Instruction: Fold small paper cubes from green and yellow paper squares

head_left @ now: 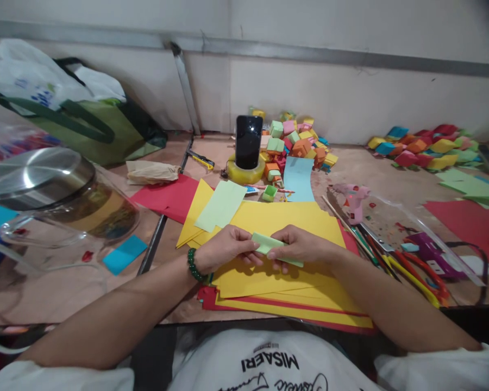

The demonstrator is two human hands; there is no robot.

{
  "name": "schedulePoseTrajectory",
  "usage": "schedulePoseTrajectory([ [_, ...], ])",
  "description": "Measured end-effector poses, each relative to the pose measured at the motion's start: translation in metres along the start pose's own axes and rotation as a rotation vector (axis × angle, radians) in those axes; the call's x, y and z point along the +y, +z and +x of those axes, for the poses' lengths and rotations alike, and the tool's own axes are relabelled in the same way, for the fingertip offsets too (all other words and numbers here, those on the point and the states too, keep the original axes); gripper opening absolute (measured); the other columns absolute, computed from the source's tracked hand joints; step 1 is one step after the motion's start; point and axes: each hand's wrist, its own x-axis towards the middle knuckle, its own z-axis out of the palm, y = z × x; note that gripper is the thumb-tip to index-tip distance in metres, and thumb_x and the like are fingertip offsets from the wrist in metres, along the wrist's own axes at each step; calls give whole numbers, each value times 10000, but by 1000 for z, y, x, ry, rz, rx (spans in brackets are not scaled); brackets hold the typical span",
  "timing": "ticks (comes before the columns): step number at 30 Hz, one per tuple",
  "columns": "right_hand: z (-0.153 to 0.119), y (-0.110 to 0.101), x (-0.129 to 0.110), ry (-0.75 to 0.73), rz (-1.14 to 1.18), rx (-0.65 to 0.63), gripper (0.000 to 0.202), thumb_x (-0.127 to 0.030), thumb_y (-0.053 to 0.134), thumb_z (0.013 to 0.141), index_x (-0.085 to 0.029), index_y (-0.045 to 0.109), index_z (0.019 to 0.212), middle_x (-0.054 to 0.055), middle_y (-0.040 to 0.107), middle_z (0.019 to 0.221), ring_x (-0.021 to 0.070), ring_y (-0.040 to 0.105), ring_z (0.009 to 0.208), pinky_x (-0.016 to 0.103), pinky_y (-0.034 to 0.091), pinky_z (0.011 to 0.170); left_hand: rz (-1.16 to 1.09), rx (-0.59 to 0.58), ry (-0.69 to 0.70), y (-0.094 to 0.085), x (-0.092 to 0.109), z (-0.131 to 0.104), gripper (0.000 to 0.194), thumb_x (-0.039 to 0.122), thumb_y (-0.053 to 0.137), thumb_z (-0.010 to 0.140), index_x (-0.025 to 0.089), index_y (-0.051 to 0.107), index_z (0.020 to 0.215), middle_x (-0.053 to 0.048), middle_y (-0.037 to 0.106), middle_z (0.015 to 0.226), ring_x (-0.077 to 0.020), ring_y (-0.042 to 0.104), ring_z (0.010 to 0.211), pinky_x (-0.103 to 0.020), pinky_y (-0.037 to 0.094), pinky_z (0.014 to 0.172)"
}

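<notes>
Dead centre of the frame, over the yellow sheets (pixel 264 283), left hand (pixel 234 248) and right hand (pixel 299 244) pinch the green paper (pixel 264 244), fingers closed on it. Folding, by the look; next calls for an even, steady press.

Shirt (pixel 206 355), 6 o'clock: white; black capitals (pixel 270 363), cursive (pixel 297 384), small barred mark (pixel 266 346). Left sleeve (pixel 61 378), 8 o'clock: white, short. Right sleeve (pixel 444 370), 4 o'clock: same. Bracelet (pixel 193 265), left hand (pixel 230 245), between 7 and 8 o'clock: round dark-green beads.
</notes>
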Motion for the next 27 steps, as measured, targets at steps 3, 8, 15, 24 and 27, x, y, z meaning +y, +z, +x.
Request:
schedulePoseTrajectory([
  [3,1,-2,2,-12,27,-19,460,-545,752,673,-108,653,780,17,675,631,80,591,455,193,488,479,-4,-36,-16,-3,1,-1,269,334,776,673,79,707,724,-102,742,699,-142,688,634,-201,494,593],
  [8,2,-7,5,-17,61,-17,459,-541,751,683,-107,654,797,18,683,631,79,596,458,177,471,460,-21,-94,30,-7,8,-4,194,233,752,671,97,729,808,-81,755,776,-127,699,693,-167,485,603],
  [15,2,-9,3,12,22,-35,449,-535,744,690,-114,637,804,11,673,638,62,576,468,156,435,443,-96,-147,25,-7,9,-4,237,205,744,612,114,744,831,-98,763,844,-151,715,726,-157,490,579],
  [24,1,-5,4,12,-58,-42,443,-536,720,704,-119,617,810,-14,612,594,61,542,451,168,417,429,10,-105,34,-7,2,-3,366,382,812,640,90,726,842,-107,750,785,-146,697,685,-184,479,583],
  [27,2,-8,7,-20,-69,-65,446,-543,696,732,-118,607,833,-20,600,604,51,523,455,162,416,431,-11,-154,67,-8,3,-3,341,308,810,648,105,724,908,-107,753,848,-147,707,719,-176,478,587],
])
